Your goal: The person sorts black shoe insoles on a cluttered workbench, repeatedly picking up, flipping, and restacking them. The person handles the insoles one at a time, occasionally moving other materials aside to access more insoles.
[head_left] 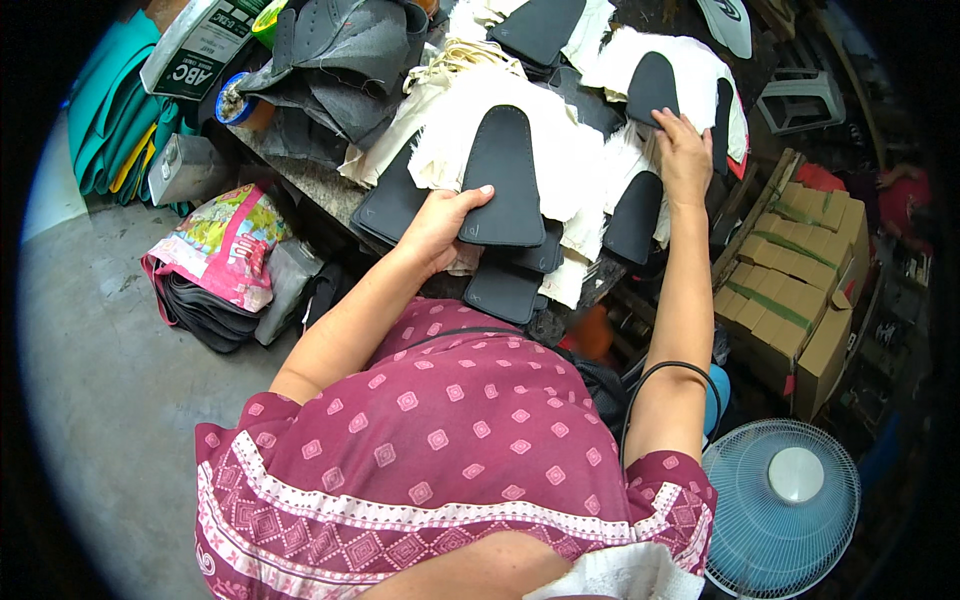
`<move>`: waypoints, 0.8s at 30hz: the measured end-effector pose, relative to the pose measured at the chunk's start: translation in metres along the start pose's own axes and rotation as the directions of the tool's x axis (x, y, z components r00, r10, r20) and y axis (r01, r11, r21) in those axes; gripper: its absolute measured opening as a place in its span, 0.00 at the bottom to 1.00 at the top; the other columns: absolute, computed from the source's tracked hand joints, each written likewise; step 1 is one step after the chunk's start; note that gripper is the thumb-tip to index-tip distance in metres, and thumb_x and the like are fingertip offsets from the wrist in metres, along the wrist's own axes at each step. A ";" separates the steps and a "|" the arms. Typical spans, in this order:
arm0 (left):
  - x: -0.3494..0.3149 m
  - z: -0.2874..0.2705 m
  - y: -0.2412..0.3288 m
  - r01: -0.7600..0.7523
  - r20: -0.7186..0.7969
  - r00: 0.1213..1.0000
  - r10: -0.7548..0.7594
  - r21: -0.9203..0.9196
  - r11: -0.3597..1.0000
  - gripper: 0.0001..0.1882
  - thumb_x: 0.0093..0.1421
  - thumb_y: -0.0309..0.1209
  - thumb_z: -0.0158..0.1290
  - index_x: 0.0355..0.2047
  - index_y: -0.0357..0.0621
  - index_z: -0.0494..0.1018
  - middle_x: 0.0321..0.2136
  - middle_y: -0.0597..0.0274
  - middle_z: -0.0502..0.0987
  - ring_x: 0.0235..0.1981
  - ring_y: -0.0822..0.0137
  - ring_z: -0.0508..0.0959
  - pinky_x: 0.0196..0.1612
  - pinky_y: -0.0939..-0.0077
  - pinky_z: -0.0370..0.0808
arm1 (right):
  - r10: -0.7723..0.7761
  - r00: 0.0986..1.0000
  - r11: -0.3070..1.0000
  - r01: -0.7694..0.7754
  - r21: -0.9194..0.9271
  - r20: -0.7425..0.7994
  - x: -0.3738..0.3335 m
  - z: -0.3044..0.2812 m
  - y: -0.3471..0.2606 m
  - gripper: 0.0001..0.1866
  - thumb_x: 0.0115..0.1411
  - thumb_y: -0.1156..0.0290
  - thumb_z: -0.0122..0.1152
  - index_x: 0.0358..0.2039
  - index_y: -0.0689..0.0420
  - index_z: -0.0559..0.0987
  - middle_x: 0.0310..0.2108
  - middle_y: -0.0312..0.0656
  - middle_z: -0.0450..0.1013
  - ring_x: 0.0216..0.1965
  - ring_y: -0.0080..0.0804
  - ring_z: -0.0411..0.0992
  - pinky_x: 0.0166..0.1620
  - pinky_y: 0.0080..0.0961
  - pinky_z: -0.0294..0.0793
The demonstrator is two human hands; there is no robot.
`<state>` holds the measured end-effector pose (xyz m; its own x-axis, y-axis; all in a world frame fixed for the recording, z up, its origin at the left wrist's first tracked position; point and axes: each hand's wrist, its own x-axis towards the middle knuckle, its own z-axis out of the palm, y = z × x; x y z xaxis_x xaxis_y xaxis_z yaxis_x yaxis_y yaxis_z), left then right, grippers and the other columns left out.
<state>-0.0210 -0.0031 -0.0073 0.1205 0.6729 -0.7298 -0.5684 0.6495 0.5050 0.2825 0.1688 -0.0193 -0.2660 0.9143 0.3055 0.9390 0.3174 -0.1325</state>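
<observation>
My left hand (440, 228) is closed on the lower left edge of a black, tapered panel with stitching round its rim (503, 190), thumb on top. White fabric (565, 150) spreads out from beneath this panel. Farther right, my right hand (685, 160) reaches forward with its fingers stretched out, resting at the lower edge of another black panel (652, 82) on white cloth (615, 60). More black panels (500, 292) lie stacked under the left one. One more black panel (632, 215) lies between my two hands, below the right one.
Grey fabric pieces (345, 60) pile up at the table's left, beside a blue-rimmed tub (235, 100). A pink bag (225, 245) sits on the floor at left. Strapped cardboard bundles (790, 255) and a blue fan (785, 500) stand on the right.
</observation>
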 end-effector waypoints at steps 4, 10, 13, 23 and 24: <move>0.003 0.001 -0.001 -0.018 0.000 1.000 0.018 0.003 1.000 0.15 0.62 0.30 0.54 0.38 0.24 0.74 0.35 0.49 0.80 0.33 0.64 0.82 0.38 0.73 0.80 | 0.212 0.964 0.835 -0.093 0.543 -0.161 0.007 -0.013 0.002 0.09 0.56 0.70 0.63 0.37 0.55 0.84 0.36 0.40 0.81 0.33 0.29 0.78 0.38 0.20 0.73; 0.001 0.002 -0.002 -0.048 0.012 0.999 0.048 -0.037 0.998 0.15 0.62 0.31 0.54 0.38 0.25 0.74 0.35 0.49 0.80 0.33 0.64 0.82 0.38 0.72 0.80 | 0.347 0.928 0.687 -0.155 0.710 -0.133 0.013 -0.041 -0.015 0.13 0.60 0.70 0.62 0.44 0.60 0.81 0.36 0.39 0.80 0.35 0.19 0.74 0.41 0.19 0.73; -0.001 0.001 -0.002 -0.032 -0.009 0.999 0.032 -0.002 0.999 0.15 0.62 0.31 0.54 0.38 0.25 0.74 0.35 0.49 0.80 0.33 0.64 0.82 0.38 0.73 0.80 | 0.333 0.817 0.820 -0.004 0.572 -0.471 0.017 -0.054 -0.019 0.12 0.62 0.76 0.58 0.46 0.59 0.80 0.39 0.41 0.80 0.37 0.25 0.76 0.43 0.22 0.75; -0.001 0.001 -0.001 -0.033 0.003 0.999 0.033 -0.006 0.999 0.16 0.62 0.32 0.54 0.38 0.25 0.74 0.33 0.50 0.80 0.32 0.64 0.82 0.37 0.73 0.80 | -0.185 0.968 0.981 0.192 -0.022 0.167 -0.018 0.003 -0.035 0.25 0.53 0.65 0.65 0.53 0.46 0.76 0.51 0.39 0.75 0.54 0.35 0.71 0.58 0.39 0.66; -0.001 0.001 -0.001 -0.032 -0.002 0.999 0.032 -0.007 0.999 0.16 0.62 0.32 0.54 0.38 0.25 0.74 0.34 0.50 0.80 0.32 0.64 0.82 0.37 0.73 0.80 | -0.194 0.969 0.981 0.195 0.007 0.151 -0.017 0.004 -0.032 0.23 0.53 0.65 0.64 0.52 0.46 0.76 0.50 0.39 0.75 0.53 0.35 0.72 0.57 0.38 0.67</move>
<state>-0.0193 -0.0041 -0.0071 0.1012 0.6925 -0.7142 -0.5777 0.6254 0.5245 0.2559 0.1445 -0.0243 -0.4726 0.8629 0.1789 0.8677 0.4912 -0.0768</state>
